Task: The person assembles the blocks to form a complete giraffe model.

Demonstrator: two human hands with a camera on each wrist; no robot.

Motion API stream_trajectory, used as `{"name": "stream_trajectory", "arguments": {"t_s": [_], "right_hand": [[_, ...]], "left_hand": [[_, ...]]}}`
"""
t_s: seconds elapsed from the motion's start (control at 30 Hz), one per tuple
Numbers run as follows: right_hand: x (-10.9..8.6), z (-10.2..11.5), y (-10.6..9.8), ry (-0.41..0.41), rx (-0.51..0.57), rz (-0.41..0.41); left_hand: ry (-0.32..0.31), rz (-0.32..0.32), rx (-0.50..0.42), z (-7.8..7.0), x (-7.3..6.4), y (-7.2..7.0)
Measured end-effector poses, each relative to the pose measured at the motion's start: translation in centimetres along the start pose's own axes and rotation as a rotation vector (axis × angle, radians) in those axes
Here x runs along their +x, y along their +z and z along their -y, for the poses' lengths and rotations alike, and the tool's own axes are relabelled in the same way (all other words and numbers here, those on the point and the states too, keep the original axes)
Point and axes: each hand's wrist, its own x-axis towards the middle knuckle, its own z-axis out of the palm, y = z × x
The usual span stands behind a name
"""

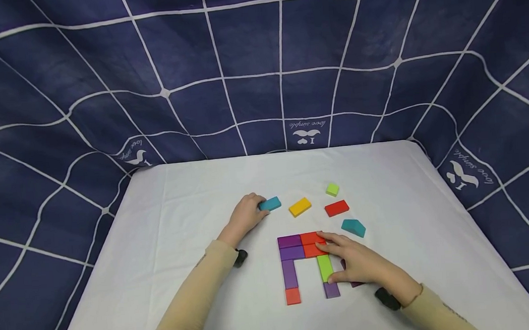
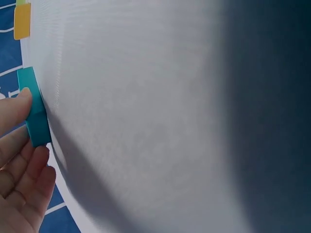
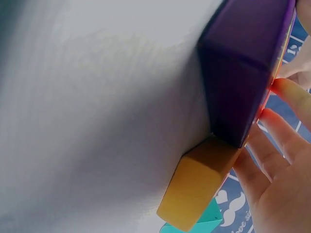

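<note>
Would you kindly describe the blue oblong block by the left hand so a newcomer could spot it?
On the white table, find the left hand, beyond its beige sleeve. That hand pinches the blue oblong block. Unlike the yellow oblong block to its right, it is blue and held.

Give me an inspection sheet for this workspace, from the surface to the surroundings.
Surface: white cloth, faint crease at left.
Job's things: block arrangement, three-sided; separate blue block, yellow block, red block, lime block and teal block; the right wrist view shows a purple block touching an orange block.
Clutter: nothing seen.
Hands: left hand pinches the blue block; right hand touches the block arrangement.
Cables: nothing seen.
Surroundings: dark blue fabric with white grid lines.
</note>
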Motion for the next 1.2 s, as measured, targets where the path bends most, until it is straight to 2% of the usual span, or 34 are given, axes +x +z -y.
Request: {"name": "stream_trajectory", "arguments": {"t_s": [0.4,0.67,0.93,1.2], "right_hand": [[0.1,0.1,0.2,0.009,-0.008,0.013],[0.0,0.0,0.2,0.016,0.000,0.024],[-0.1,-0.1,0.6,0.020,0.005,0.027],[0.0,-0.1,0.3,0.010,-0.006,0.020]], "left_hand": [[-0.027,-0.086,0.033,0.5,-1.9,-0.4],[-0.021,-0.146,0.020,0.9,-4.4,-0.6],[-0.016,-0.146,-0.008,0.6,-7.5,-0.8],[0.010,-0.122,-0.027,0.1,-9.7,-1.2]]}}
